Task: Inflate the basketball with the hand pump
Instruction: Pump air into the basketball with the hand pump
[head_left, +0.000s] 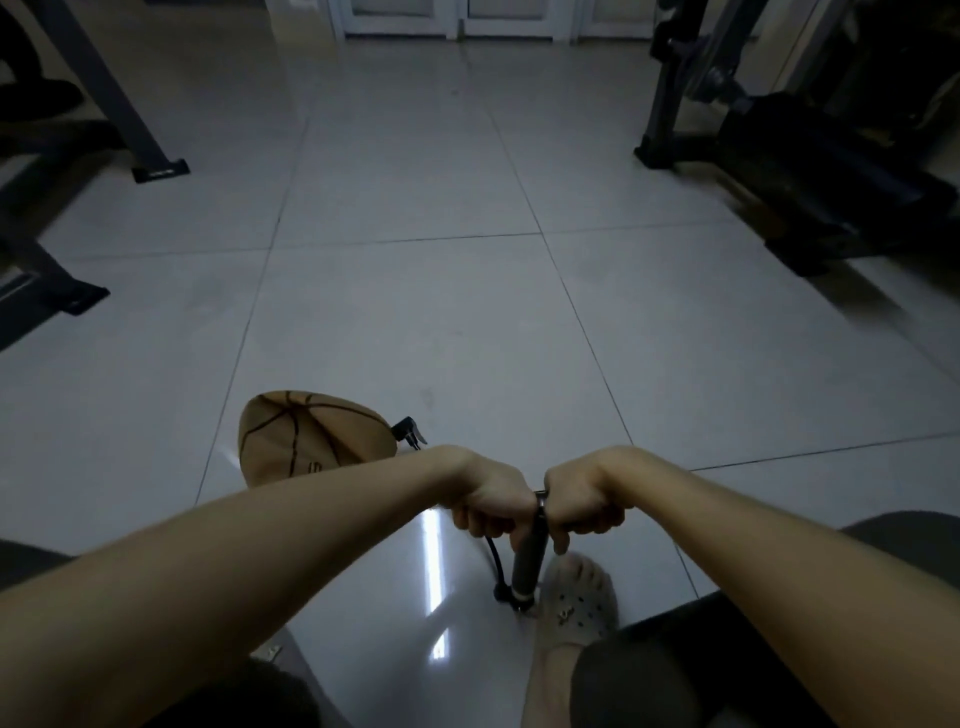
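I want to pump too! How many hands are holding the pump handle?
2. The left hand grips the left side of the hand pump handle; the right hand grips the right side.

Basketball (301, 441) left of pump (525, 561)
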